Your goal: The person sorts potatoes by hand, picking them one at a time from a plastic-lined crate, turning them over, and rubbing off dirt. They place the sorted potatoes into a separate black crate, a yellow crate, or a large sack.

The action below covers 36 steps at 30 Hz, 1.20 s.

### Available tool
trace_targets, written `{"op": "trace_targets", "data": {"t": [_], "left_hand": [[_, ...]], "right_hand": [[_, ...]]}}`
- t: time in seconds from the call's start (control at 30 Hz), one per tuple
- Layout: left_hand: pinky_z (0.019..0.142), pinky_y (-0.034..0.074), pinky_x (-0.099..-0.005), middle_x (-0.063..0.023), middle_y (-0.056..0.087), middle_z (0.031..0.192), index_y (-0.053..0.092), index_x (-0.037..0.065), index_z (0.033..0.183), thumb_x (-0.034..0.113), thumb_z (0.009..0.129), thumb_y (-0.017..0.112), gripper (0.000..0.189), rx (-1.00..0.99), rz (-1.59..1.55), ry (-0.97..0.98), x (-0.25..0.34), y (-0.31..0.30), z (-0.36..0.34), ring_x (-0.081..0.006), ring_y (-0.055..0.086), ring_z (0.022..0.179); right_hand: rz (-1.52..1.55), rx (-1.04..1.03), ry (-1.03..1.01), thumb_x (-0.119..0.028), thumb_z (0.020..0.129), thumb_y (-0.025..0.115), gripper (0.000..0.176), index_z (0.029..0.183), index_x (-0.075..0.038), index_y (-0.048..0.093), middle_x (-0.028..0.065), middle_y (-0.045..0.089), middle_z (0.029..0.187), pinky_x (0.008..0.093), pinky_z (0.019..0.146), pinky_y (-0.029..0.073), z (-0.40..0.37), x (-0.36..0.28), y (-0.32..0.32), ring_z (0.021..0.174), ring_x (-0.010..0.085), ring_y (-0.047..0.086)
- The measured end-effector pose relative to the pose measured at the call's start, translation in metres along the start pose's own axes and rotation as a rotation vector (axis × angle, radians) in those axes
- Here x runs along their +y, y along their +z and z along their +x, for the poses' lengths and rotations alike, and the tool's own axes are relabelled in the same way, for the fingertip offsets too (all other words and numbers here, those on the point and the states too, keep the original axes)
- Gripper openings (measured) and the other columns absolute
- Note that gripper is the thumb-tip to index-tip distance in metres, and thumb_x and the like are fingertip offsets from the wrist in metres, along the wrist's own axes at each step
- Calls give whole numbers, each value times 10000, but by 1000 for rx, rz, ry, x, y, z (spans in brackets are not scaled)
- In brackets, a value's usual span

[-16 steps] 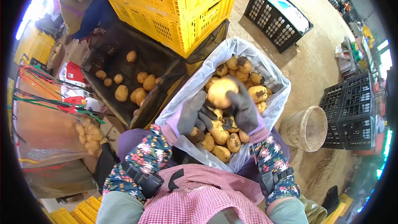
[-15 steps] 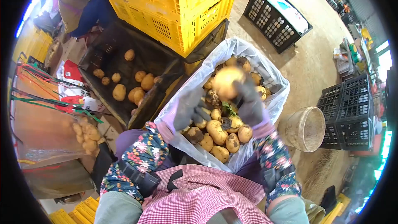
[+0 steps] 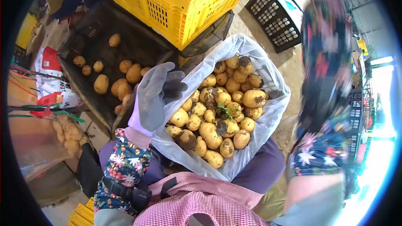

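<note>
My left hand point(image 3: 154, 96), in a grey and lavender glove, is raised at the left rim of a container lined with clear plastic point(image 3: 276, 115). Its fingers are apart and loosely bent, with nothing visible in them. Many potatoes point(image 3: 210, 135), several with dark soil or blackened patches, fill the liner, and a small green leaf point(image 3: 225, 111) lies among them. My right arm, blurred, reaches up along the right side. Only the glove's cuff shows at the top edge; the hand itself is out of frame.
Left of the liner, a dark-lined crate point(image 3: 69, 60) holds several potatoes. Yellow crates point(image 3: 167, 19) are stacked ahead. A black crate point(image 3: 272, 21) stands on the floor beyond. A mesh sack of potatoes point(image 3: 67, 132) is at far left.
The potato held up over the liner is no longer in view. My right hand has swung up and right out of frame. My left hand has moved left and upward, away from the potatoes.
</note>
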<state>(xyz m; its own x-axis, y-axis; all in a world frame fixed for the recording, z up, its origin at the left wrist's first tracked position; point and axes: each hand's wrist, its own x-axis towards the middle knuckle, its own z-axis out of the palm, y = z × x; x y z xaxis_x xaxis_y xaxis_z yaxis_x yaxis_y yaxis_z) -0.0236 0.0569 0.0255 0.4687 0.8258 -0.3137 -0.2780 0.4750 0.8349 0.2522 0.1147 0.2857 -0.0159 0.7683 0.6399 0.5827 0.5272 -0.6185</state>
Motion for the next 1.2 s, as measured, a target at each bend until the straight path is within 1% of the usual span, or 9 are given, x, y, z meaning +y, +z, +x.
{"op": "trace_targets", "data": {"t": [0.13, 0.17, 0.23, 0.37, 0.63, 0.7, 0.97, 1.1, 1.2], "left_hand": [[767, 508, -282, -134, 633, 1072, 487, 16, 1263, 346, 987, 491, 431, -19, -159, -38, -10, -2, 0, -185, 643, 845], [760, 510, -279, -141, 627, 1081, 485, 13, 1262, 347, 986, 493, 433, -18, -143, -57, -14, -1, 2, -180, 640, 857], [746, 513, -273, -154, 616, 1098, 482, 7, 1259, 349, 986, 496, 438, -30, -95, -95, -21, 4, 6, -170, 633, 880], [727, 514, -241, -131, 610, 1077, 475, -10, 1252, 338, 993, 473, 433, -44, 66, -137, -27, 19, 5, -156, 634, 868], [724, 506, -229, -116, 606, 1090, 482, -11, 1263, 343, 969, 525, 462, -105, 152, -189, -49, 21, 6, -116, 607, 856], [797, 498, -262, -132, 584, 1149, 454, -11, 1298, 321, 952, 557, 491, -216, 213, -175, -57, 21, 5, -150, 597, 939], [1074, 344, -335, -138, 489, 1339, 376, -9, 1386, 108, 749, 788, 767, -611, 498, 233, -68, 50, -42, -213, 445, 1264], [906, 470, -288, -82, 593, 1139, 496, -28, 1247, 329, 862, 702, 564, -340, 253, -51, -64, 45, -60, -157, 573, 1029], [687, 506, -249, -62, 612, 1008, 541, 8, 1166, 584, 929, 464, 627, -273, 149, -164, -64, 32, -64, -107, 596, 871]], "right_hand": [[113, 240, 294, -368, 980, 442, 458, 1182, 29, 548, 71, 657, 890, 345, 817, 512, -201, 133, 33, 817, 221, 643], [-830, -97, 254, -372, 958, 461, 444, 1172, -1, 575, 112, 657, 907, 386, 851, 506, -243, 137, 47, 815, 250, 646], [-740, -754, 1051, -413, 847, 635, 497, 1244, -121, 575, 95, 672, 1103, 373, 894, 507, -305, 149, 88, 974, 296, 650], [-885, -989, 1000, -440, 826, 631, 499, 1209, -131, 548, 139, 682, 1036, 442, 812, 499, -389, 193, 141, 970, 331, 651], [-200, -488, 690, -368, 908, 559, 468, 1287, -100, 502, 140, 636, 1077, 368, 840, 509, -395, 163, 102, 942, 277, 636], [767, -93, 1413, -479, 947, 493, 537, 1331, -105, 478, 77, 608, 1134, 288, 794, 518, -344, 88, 85, 903, 194, 623], [27, -288, 288, -80, 876, 600, 501, 1327, -39, 386, 115, 638, 965, 286, 650, 522, -344, 1, 95, 810, 204, 656], [628, -75, 1307, -232, 957, 542, 300, 1140, 5, 555, 72, 645, 865, 275, 597, 515, -352, -3, 99, 740, 158, 642], [507, 167, 983, -219, 955, 555, 396, 1262, 25, 496, 90, 616, 1046, 271, 832, 493, -354, -15, 118, 948, 142, 597]]}}
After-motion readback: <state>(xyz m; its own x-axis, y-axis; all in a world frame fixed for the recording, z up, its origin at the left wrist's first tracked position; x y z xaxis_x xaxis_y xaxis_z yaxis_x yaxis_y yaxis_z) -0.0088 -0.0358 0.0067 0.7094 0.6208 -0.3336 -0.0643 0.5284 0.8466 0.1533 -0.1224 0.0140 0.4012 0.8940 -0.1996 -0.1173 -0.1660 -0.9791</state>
